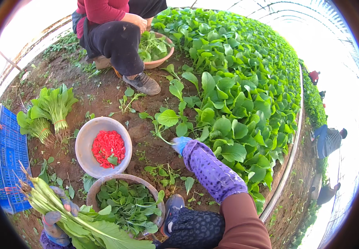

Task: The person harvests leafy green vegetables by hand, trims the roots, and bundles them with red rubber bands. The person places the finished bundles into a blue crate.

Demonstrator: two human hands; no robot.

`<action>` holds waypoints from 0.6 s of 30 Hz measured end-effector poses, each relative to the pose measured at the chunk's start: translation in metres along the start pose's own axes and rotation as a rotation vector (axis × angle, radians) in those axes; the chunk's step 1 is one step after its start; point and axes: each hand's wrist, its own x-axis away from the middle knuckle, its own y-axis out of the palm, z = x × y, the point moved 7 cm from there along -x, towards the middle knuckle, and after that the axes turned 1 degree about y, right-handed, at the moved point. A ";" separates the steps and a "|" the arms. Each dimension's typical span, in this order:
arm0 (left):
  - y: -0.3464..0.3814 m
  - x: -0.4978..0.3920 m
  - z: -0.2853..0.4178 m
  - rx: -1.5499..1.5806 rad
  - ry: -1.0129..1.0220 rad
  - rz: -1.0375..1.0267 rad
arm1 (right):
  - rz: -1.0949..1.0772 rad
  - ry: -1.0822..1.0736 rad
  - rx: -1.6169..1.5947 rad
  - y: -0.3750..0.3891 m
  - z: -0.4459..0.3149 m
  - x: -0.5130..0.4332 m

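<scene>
My left hand point(55, 218), in a soiled blue-grey glove, is closed around a bunch of leafy greens point(83, 218) with roots pointing up to the left. Out over the soil beside the growing bed, my right hand point(180, 145) wears a blue glove and a purple patterned sleeve cover; it is blurred, and a pale plant stem point(163, 139) meets its fingertips. Whether the fingers grip that stem is unclear. Between my hands stands a basin of loose leaves point(91, 194). Behind it, a grey bowl point(83, 146) holds red ties or bands point(108, 147).
Two banded bunches of greens point(56, 109) lie on the soil near a blue plastic crate point(6, 155). A co-worker point(117, 40) sits beyond, by an orange basin point(159, 63). Dense leafy plants point(244, 93) fill the bed. Several people are far right, past a pale pipe point(286, 174).
</scene>
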 end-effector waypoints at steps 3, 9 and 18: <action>0.014 0.000 -0.009 -0.052 -0.125 -0.162 | 0.022 -0.144 -0.659 -0.039 -0.054 0.038; 0.044 0.030 -0.033 -0.309 -0.280 -0.356 | -0.013 -0.715 -1.675 -0.114 -0.160 0.153; 0.084 0.067 -0.055 -0.396 -0.338 -0.592 | -0.142 -0.944 -1.996 -0.144 -0.270 0.255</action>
